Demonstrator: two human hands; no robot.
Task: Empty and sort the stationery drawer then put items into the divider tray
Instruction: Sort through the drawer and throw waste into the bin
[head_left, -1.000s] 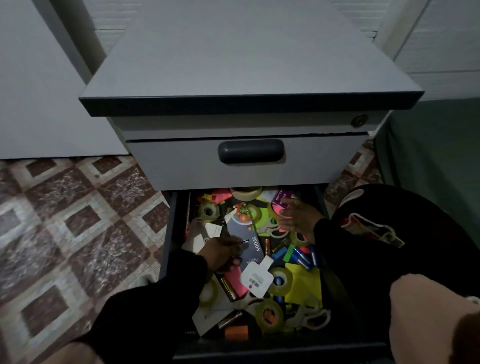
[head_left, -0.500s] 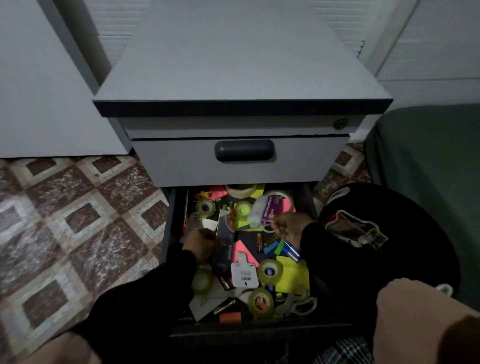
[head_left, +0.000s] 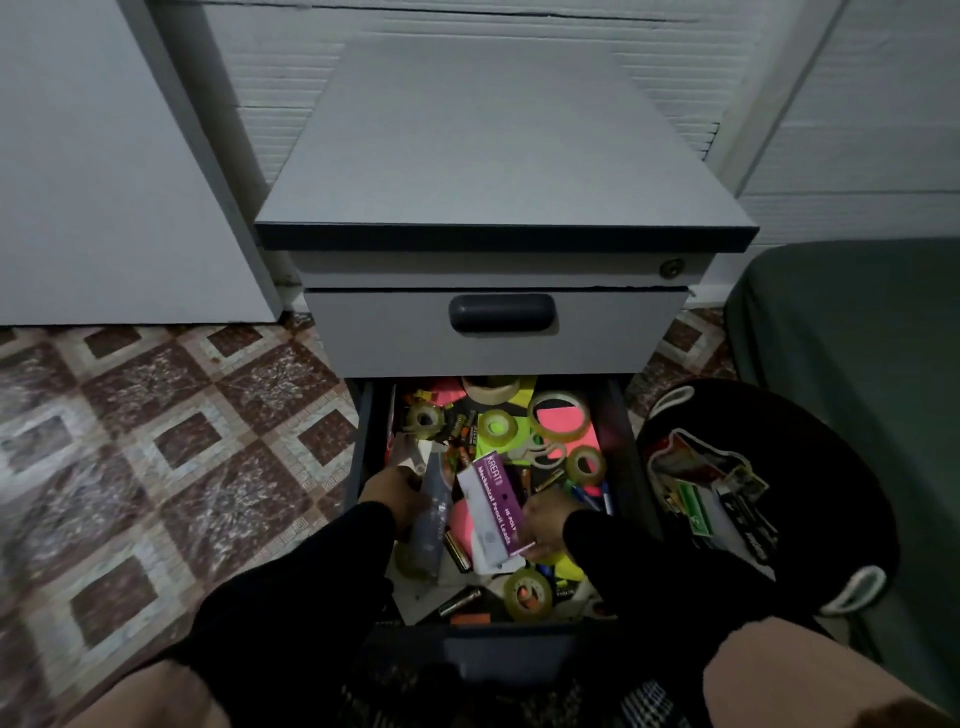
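The lower drawer (head_left: 621, 467) of a grey pedestal stands pulled out and is full of loose stationery: several tape rolls (head_left: 558, 414), neon sticky notes (head_left: 569, 420), scissors (head_left: 543, 451), batteries and pens. My right hand (head_left: 543, 522) grips a white and purple pack of mechanical pencil leads (head_left: 493, 506), lifted above the heap. My left hand (head_left: 392, 493) grips a dark flat packet (head_left: 434, 519) near the drawer's left side. Both sleeves are black and hide the wrists.
The closed upper drawer (head_left: 493, 332) with its dark handle overhangs the back of the open one. A black round bag (head_left: 748, 488) with patches lies on the right, against a green cushion (head_left: 857, 364). Patterned floor tiles (head_left: 156, 457) spread to the left. My knees frame the bottom edge.
My right hand has lifted the lead pack from the back of the drawer toward the front. My left hand has raised the dark packet on end. The view has pulled back.
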